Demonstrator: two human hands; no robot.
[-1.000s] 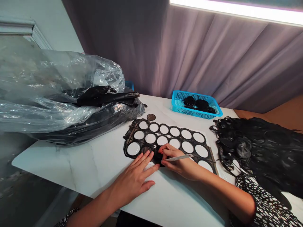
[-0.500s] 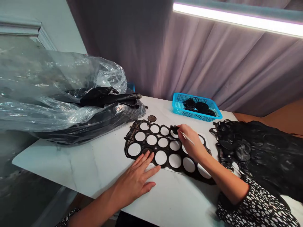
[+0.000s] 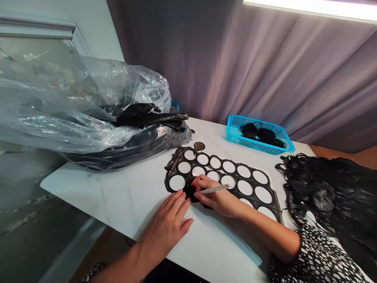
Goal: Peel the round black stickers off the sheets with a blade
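Note:
A black sheet with rows of round holes lies on the table, white showing through the holes. My left hand rests flat at its near left edge, fingers spread, with nothing in it. Over the lower left part of the sheet, my right hand is closed around a thin pale tool, its fingertips down at the black material. The fingers hide the tool's working end and the spot beneath. Just beyond the sheet's far left corner lies a dark round disc.
A clear plastic bag with black material covers the left of the table. Black pieces fill a blue basket at the back. A large black pile sits on the right. Behind hangs a curtain.
My right hand has moved left and nearer, from the sheet's far row to beside my left fingertips, still with the tool. The view has shifted, so the table things appear farther right.

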